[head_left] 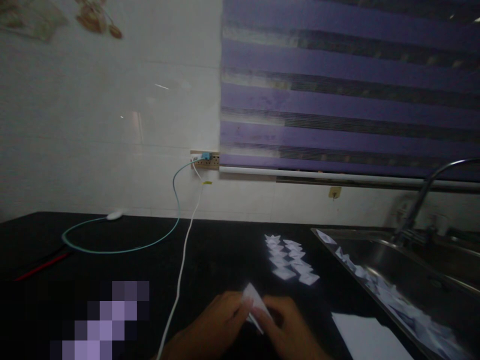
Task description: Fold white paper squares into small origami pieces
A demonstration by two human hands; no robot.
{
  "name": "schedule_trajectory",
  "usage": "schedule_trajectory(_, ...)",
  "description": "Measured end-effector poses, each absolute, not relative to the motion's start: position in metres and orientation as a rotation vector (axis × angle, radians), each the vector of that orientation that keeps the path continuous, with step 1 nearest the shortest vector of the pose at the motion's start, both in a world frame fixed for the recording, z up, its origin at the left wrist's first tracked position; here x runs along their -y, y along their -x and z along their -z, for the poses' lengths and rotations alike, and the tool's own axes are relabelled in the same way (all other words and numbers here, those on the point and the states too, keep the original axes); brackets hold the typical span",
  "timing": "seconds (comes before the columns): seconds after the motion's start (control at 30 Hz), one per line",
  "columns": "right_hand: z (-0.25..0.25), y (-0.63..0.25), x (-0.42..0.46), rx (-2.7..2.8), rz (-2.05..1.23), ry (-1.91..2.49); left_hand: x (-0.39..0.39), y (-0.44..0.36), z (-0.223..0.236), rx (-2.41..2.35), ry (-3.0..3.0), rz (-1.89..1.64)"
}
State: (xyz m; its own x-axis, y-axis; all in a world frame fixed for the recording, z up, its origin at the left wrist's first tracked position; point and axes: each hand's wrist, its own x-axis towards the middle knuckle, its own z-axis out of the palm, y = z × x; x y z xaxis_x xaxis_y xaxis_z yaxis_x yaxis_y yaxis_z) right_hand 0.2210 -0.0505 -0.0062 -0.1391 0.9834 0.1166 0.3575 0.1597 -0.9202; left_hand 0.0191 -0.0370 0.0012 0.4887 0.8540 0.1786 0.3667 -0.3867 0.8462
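My left hand (210, 327) and my right hand (287, 330) meet low in the middle of the view over a black counter (210, 255). Both pinch a small folded white paper piece (255, 305) between their fingers, its pointed tip standing up. A little beyond the hands, two short rows of several small folded white papers (290, 260) lie on the counter. A flat white sheet (369, 337) lies to the right of my right hand.
A steel sink (397, 272) with a tap (427, 200) sits at the right, scraps of white paper (412, 315) in its basin. A white cable (183, 260) and a teal cable (123, 247) run from a wall socket (204, 159) across the counter. A purple striped blind (348, 85) hangs behind.
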Motion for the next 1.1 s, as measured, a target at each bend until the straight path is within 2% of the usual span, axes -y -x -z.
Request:
schedule_trajectory(0.23,0.005,-0.226,0.049,1.737,-0.915,1.349,0.034,-0.023,-0.016,-0.962,-1.831,-0.857)
schedule_trajectory(0.63,-0.012,-0.226,0.042,1.661,-1.18,1.094,0.025,-0.024,-0.016,-0.892,-1.672,-0.957)
schedule_trajectory(1.1,-0.022,-0.231,0.037,1.712,-1.117,1.082,0.019,-0.017,-0.008,-0.847,-1.558,-0.932)
